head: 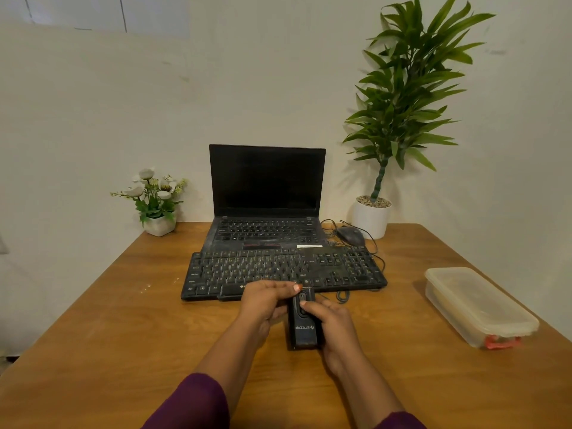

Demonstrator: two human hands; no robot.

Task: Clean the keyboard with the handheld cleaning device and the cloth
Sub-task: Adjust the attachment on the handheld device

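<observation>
A dusty black keyboard (278, 269) lies across the middle of the wooden table (123, 320), in front of an open laptop (266, 193). Just in front of the keyboard's near edge I hold a black handheld cleaning device (305, 331) with both hands. My right hand (332, 326) grips its right side, thumb on the button on top. My left hand (266, 301) curls round its front end, fingers over the tip. No cloth is visible.
A lidded translucent plastic box (476, 305) with something red inside sits at the right. A mouse (351, 236) and its cable lie behind the keyboard's right end. A white flower pot (158, 224) stands back left, a tall potted plant (371, 218) back right.
</observation>
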